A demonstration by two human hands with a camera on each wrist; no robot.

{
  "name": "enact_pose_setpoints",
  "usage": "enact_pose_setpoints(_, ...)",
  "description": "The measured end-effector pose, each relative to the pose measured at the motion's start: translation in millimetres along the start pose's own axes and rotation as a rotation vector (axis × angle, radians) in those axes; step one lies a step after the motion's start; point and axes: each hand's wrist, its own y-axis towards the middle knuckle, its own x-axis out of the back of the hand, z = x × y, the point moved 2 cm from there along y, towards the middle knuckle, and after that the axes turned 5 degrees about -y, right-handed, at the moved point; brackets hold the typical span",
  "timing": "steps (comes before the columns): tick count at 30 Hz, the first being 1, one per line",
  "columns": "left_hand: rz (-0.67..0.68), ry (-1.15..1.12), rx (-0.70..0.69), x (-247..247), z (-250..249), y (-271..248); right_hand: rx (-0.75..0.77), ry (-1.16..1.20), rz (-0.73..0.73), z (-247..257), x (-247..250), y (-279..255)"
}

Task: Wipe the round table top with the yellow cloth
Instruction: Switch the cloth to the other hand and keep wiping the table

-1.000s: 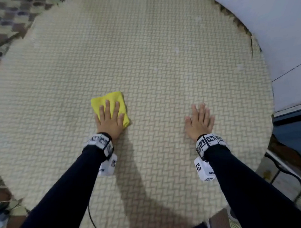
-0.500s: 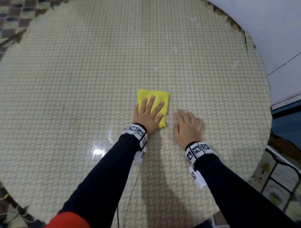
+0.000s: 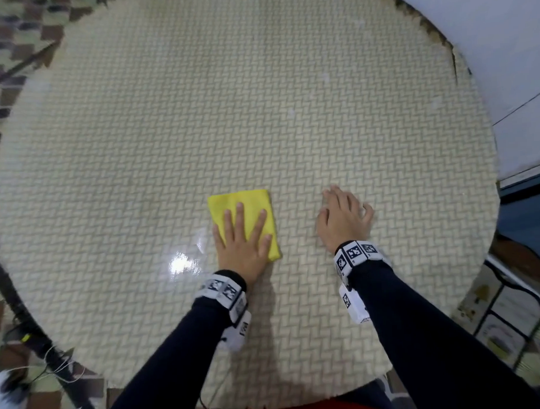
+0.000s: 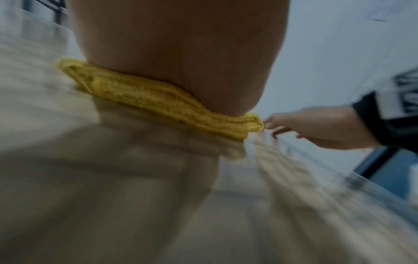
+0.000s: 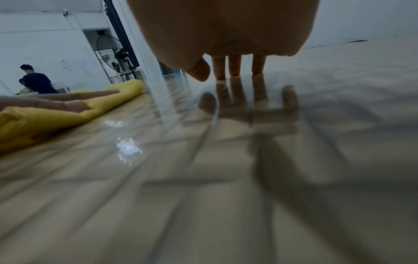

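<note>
A folded yellow cloth (image 3: 232, 205) lies on the round woven-pattern table top (image 3: 229, 114), a little nearer than its middle. My left hand (image 3: 243, 232) presses flat on the cloth with straight, spread fingers. The left wrist view shows my left palm (image 4: 181, 62) sitting on the cloth's folded edge (image 4: 158, 100). My right hand (image 3: 344, 220) rests on the bare table to the right of the cloth, fingers loosely spread, holding nothing. In the right wrist view its fingertips (image 5: 235, 69) touch the glossy surface, with the cloth (image 5: 56, 114) off to the left.
A bright glare patch (image 3: 183, 264) shines on the table left of my left wrist. A pale wall (image 3: 486, 43) stands close behind the table's far right edge. A dark metal frame (image 3: 511, 303) stands at the right, cables (image 3: 38, 350) at the left. A person (image 5: 36, 80) stands far off.
My left hand slid the cloth right towards the right hand, then back a little left. My right hand moved left and then out to the right again.
</note>
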Motion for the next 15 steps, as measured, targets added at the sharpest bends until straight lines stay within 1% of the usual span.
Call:
enact_pose_setpoints(3,0.051,0.04,-0.094,-3.5,-23.8,9.4,-0.003,-0.017,-0.007,1.6,-3.2,0.1)
enact_pose_setpoints(5,0.054,0.053,-0.135,7.1,-30.8,35.7,-0.002,-0.034,-0.015,0.9,-6.4,-0.6)
enact_pose_setpoints(7,0.043,0.053,-0.134,21.5,-29.6,66.4,-0.001,-0.051,-0.025,-0.6,-11.0,-1.7)
enact_pose_setpoints(9,0.044,0.021,-0.089,35.9,-16.9,88.0,0.001,-0.056,-0.023,-1.9,-16.1,-4.4)
enact_pose_setpoints(11,0.02,-0.012,-0.019,47.0,7.6,93.9,0.009,-0.056,-0.018,-2.9,-19.1,-5.8)
enact_pose_setpoints(13,-0.005,-0.027,0.044,55.1,40.5,85.4,0.008,-0.035,0.005,-3.5,-20.6,-4.9)
enact_pose_setpoints(15,-0.029,-0.044,0.093,58.6,69.8,64.4,-0.002,-0.002,0.029,-4.5,-21.5,-4.3)
